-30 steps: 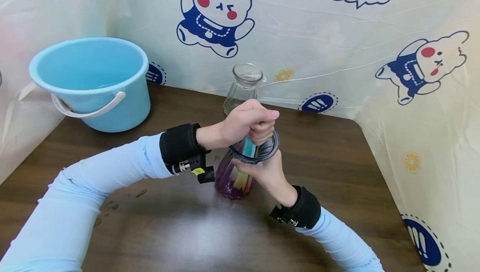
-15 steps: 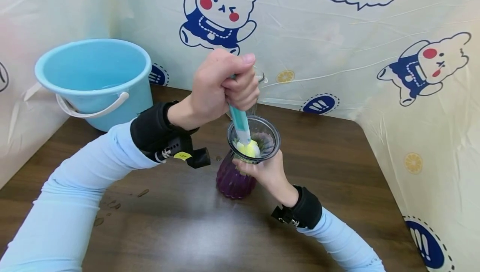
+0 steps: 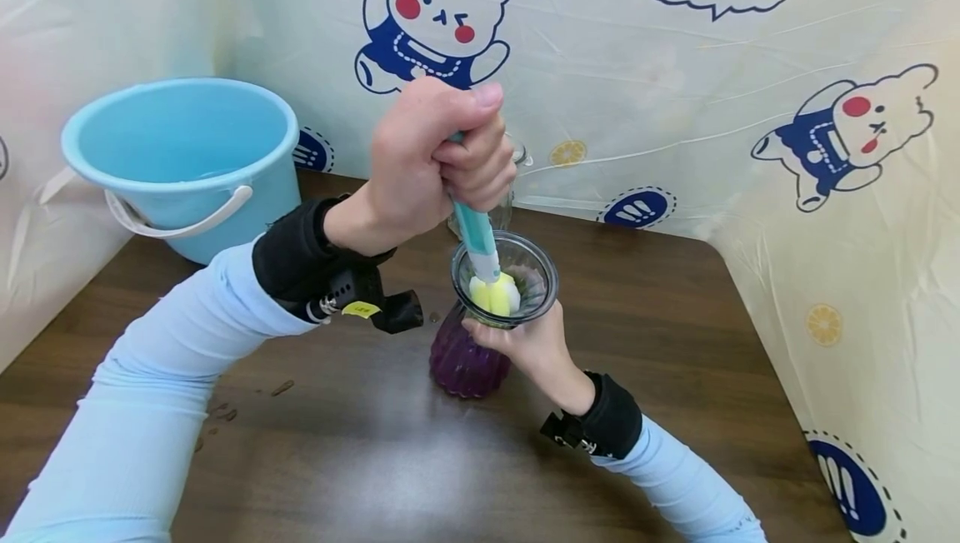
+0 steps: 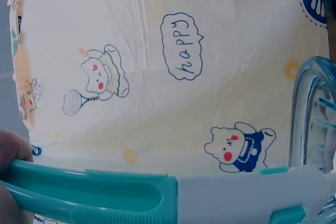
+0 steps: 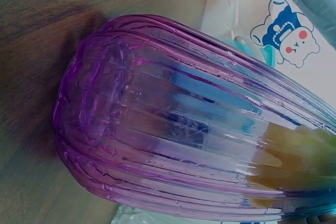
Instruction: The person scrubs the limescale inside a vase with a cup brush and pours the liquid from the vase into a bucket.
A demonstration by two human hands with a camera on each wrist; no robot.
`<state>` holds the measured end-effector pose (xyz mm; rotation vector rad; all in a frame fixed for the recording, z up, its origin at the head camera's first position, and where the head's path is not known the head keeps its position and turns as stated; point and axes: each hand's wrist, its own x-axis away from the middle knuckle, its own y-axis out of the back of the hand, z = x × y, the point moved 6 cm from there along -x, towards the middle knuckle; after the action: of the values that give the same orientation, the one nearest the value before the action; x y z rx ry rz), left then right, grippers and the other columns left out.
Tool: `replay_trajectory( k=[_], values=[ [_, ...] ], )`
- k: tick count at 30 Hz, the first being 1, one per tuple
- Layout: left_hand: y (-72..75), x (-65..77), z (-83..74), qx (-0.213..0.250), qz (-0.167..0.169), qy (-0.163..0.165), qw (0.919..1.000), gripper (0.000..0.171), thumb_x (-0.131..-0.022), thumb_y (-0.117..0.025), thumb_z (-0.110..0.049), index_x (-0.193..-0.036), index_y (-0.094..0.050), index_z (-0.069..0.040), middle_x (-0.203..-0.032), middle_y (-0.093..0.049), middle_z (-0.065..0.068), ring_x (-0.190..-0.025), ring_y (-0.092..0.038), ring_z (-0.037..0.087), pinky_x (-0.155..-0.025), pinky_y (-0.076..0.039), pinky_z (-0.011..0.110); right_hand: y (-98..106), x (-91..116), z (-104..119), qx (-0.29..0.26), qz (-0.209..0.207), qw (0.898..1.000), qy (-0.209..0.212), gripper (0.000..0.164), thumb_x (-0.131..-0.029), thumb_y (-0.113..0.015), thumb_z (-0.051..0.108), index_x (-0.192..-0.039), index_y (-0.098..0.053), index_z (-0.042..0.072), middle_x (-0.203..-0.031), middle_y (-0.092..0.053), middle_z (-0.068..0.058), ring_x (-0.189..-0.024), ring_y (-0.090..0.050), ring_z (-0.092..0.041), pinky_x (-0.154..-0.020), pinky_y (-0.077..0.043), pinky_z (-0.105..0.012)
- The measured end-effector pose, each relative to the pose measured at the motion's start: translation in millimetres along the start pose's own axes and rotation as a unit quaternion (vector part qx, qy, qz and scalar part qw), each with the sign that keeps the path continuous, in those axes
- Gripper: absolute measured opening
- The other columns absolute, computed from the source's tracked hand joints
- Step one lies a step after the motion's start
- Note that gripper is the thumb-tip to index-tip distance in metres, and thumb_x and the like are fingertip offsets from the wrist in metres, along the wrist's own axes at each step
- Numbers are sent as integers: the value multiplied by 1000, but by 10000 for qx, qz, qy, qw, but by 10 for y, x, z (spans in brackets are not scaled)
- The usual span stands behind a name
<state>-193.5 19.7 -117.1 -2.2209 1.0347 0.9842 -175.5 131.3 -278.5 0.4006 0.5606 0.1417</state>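
Observation:
In the head view my left hand [image 3: 438, 164] grips the teal-and-white handle [image 3: 476, 231] of a bottle brush, the thumb lying along its top end. Its yellow-and-white sponge head [image 3: 495, 295] sits just inside the mouth of a fluted glass vase, purple [image 3: 468, 364] at the base and clear higher up. My right hand [image 3: 534, 351] holds the vase by its neck, under the rim. From the left wrist, the brush handle [image 4: 226, 198] runs toward the glass rim [image 4: 302, 114]. The right wrist view shows the sponge [image 5: 294, 156] blurred through the vase wall [image 5: 131, 114].
A light blue bucket [image 3: 180, 201] with a white handle stands at the back left. Behind my left hand is a second, clear glass vase [image 3: 502, 216], mostly hidden. Water drops [image 3: 282, 388] lie on the brown wooden table [image 3: 360, 460]. A printed curtain [image 3: 600, 85] borders the table.
My left hand has risen and moved slightly left, drawing the brush up so its sponge went from deep in the vase to the mouth. The right hand and vase stay put.

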Motion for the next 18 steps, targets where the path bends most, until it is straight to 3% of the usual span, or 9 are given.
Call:
replay_trajectory(
  k=[4,10,18],
  values=[
    [-12,21,-16,86,-204,-14,9998,43,-91,-24,-7,-48,-18,-9,-42,-19,1,-31,-20,12,-32,-14,25,12,3,16,43,-42,10000,-18,66,-56,-82,-3,-110,-45,-15,-102,-57,-25,-92,-55,-33,-81,-46,-42],
    [19,102,6,37,-690,214,9974,41,-92,-10,-4,-52,-17,-8,-45,-16,2,-33,-19,14,-34,-14,25,23,8,34,76,-69,9999,49,63,-55,-82,-4,-108,-47,-13,-99,-58,-23,-89,-55,-31,-79,-46,-37],
    [59,281,343,-22,-877,765,9932,43,-95,-15,-5,-52,-18,-8,-45,-18,0,-34,-18,17,-36,-16,27,-16,16,-131,232,-147,9980,564,63,-55,-83,1,-106,-48,-10,-94,-60,-19,-83,-58,-30,-71,-49,-39]
  ],
)
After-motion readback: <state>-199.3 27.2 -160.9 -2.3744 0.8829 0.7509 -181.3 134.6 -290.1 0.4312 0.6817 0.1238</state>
